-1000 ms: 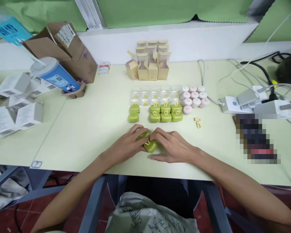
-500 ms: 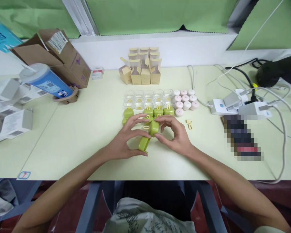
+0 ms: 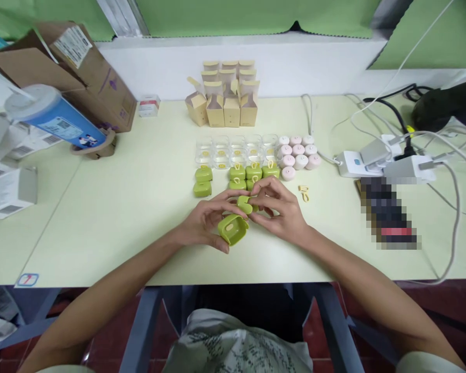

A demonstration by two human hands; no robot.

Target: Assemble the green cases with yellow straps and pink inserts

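My left hand (image 3: 204,220) grips the base of a small green hinged case (image 3: 233,228), lifted a little off the pale table (image 3: 112,207). My right hand (image 3: 279,210) pinches the case's raised lid (image 3: 245,204) between thumb and fingers. The case is open, and an oval hollow shows inside it. Just beyond my hands lie several shut green cases (image 3: 236,173) with yellow loops on top, and two more green cases (image 3: 202,181) to their left.
Behind the green cases stand clear plastic boxes (image 3: 236,150), pink round cases (image 3: 297,155) and small tan cartons (image 3: 223,96). A loose yellow clip (image 3: 303,192) lies to the right. Power strips and cables (image 3: 388,160) fill the right side; a cardboard box (image 3: 70,67), a blue tube (image 3: 54,119) and white cartons sit left.
The green case went from pressed flat on the table under both hands to lifted and opened, the lid now swung up in my right fingers. The camera view shifted slightly.
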